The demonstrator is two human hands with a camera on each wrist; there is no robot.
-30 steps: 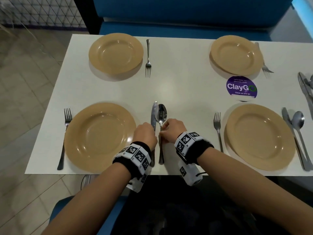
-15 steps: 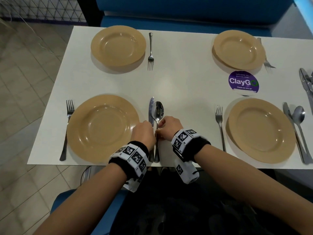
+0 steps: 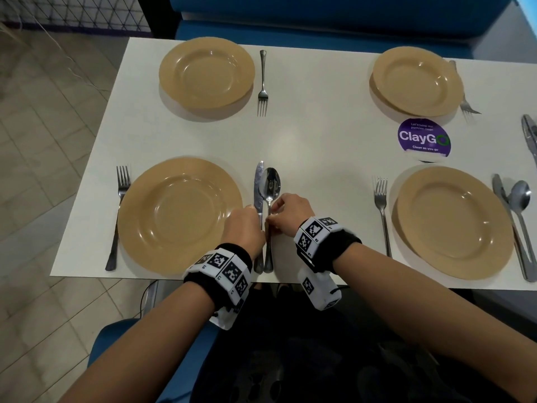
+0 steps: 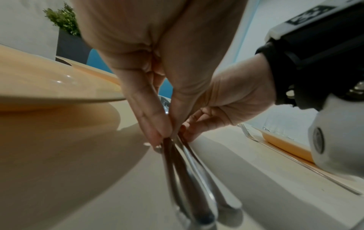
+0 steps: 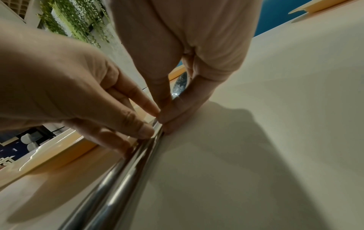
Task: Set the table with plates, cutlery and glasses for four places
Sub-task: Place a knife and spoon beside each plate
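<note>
A steel knife (image 3: 258, 181) and spoon (image 3: 271, 181) lie side by side, just right of the near-left tan plate (image 3: 180, 213) on the white table (image 3: 319, 141). My left hand (image 3: 257, 216) pinches the knife handle (image 4: 171, 171) at mid-length. My right hand (image 3: 273, 219) pinches the spoon handle (image 5: 126, 183) beside it, and the fingertips of both hands nearly touch. Both handle ends reach close to the table's front edge. A fork (image 3: 120, 199) lies left of that plate.
Three more tan plates stand at far left (image 3: 207, 72), far right (image 3: 417, 81) and near right (image 3: 452, 222), each with a fork beside it. The near-right plate also has a knife (image 3: 511, 228) and spoon (image 3: 521, 196). Loose cutlery (image 3: 530, 135) lies at the right edge, near a purple sticker (image 3: 424, 138).
Both hands stayed on the handles. The knife and spoon have slid slightly toward the front edge and now lie closer together and parallel. The head view shifted a little.
</note>
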